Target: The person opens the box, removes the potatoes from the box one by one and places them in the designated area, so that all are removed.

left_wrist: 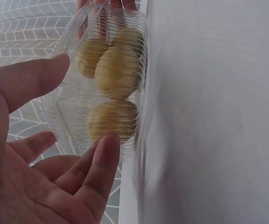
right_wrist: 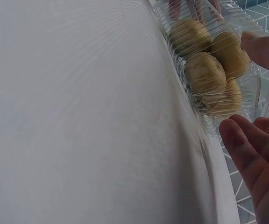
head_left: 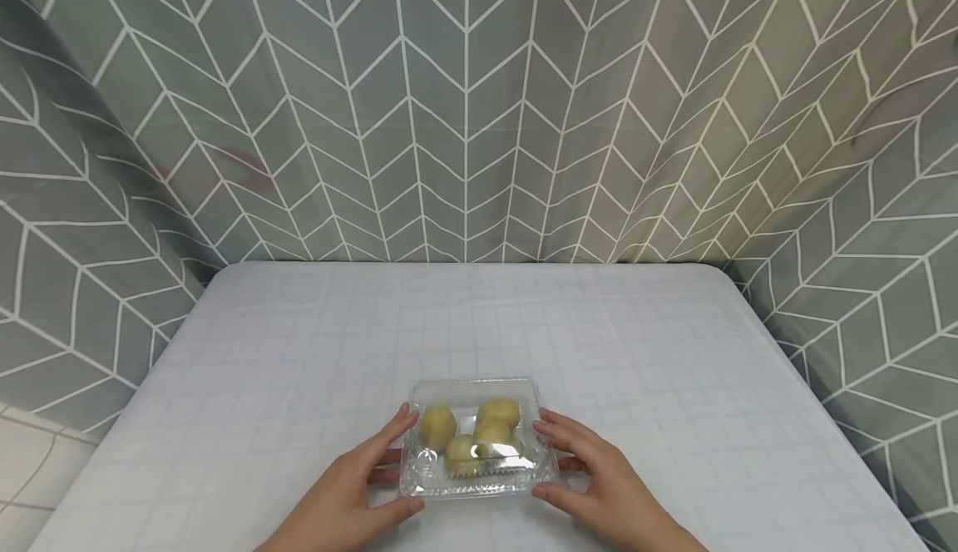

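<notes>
Clear container (head_left: pixel 430 479) — whole (head only)

Here before me now, a closed clear plastic box (head_left: pixel 428 475), ridged sides, level on the desk (head_left: pixel 464 319), yellowish potatoes (head_left: pixel 492 432) bunched inside

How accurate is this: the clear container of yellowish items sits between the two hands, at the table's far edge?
Wrong on the edge: the head view shows the clear container on the near part of the table. It does hold yellowish items and sits between the left hand and right hand.
</notes>
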The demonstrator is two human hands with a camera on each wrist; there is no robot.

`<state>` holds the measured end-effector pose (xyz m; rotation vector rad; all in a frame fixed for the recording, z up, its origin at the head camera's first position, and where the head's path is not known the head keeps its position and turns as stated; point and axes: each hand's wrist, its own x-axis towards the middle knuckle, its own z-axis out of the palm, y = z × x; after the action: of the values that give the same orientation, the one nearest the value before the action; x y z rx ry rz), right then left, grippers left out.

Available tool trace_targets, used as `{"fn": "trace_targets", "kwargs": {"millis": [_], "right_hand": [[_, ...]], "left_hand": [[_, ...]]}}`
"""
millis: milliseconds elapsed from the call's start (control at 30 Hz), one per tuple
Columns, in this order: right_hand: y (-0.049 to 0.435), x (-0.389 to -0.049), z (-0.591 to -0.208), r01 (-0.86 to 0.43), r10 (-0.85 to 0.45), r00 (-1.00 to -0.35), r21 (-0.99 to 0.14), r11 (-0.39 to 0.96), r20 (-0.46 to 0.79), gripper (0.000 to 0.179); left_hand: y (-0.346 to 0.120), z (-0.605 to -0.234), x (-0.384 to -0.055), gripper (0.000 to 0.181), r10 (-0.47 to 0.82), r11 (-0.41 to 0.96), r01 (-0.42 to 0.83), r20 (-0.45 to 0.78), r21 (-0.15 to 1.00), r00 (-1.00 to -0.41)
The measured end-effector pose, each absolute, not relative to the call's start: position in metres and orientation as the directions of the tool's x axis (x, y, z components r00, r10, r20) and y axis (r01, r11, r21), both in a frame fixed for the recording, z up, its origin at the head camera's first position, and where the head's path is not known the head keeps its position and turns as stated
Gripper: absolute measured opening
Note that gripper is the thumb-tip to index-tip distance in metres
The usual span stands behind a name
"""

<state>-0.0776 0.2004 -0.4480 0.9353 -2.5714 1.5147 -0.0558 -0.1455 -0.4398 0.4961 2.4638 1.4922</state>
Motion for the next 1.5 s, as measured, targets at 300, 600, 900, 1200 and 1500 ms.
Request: {"fn": "trace_targets", "kwargs": {"millis": [300, 600, 900, 1200, 1500], "right_hand": [[0.2000, -0.0790, -0.4482, -0.537, -0.488, -0.805, -0.765, 0.356, 0.338, 0.062], [0.2002, -0.0810, -0.4500, -0.576, -0.498, -0.784, -0.734, 0.361, 0.371, 0.062], [0.2002, -0.0815, -0.4519, -0.587, -0.503, -0.772, -0.738, 0.332, 0.388, 0.062], [0.1996, -0.0826, -0.4506, -0.581, -0.489, -0.787, -0.719, 0.382, 0.376, 0.063], [0.2000, -0.0833, -0.4524, -0.577, -0.483, -0.789, -0.728, 0.370, 0.381, 0.063]], "left_hand": [[-0.1446, -0.4377, -0.0551, 0.085, 0.378, 0.474, 0.166, -0.029, 0.865, -0.925], [-0.1420, -0.4389, -0.0549, 0.080, 0.377, 0.398, 0.198, 0.037, 0.896, -0.925], [-0.1433, -0.4408, -0.0544, 0.077, 0.410, 0.290, 0.191, 0.058, 0.938, -0.910], [-0.1442, -0.4417, -0.0551, 0.076, 0.398, 0.234, 0.113, 0.011, 0.966, -0.917], [-0.1447, -0.4433, -0.0561, 0.075, 0.413, 0.197, 0.104, 0.013, 0.975, -0.910]]}}
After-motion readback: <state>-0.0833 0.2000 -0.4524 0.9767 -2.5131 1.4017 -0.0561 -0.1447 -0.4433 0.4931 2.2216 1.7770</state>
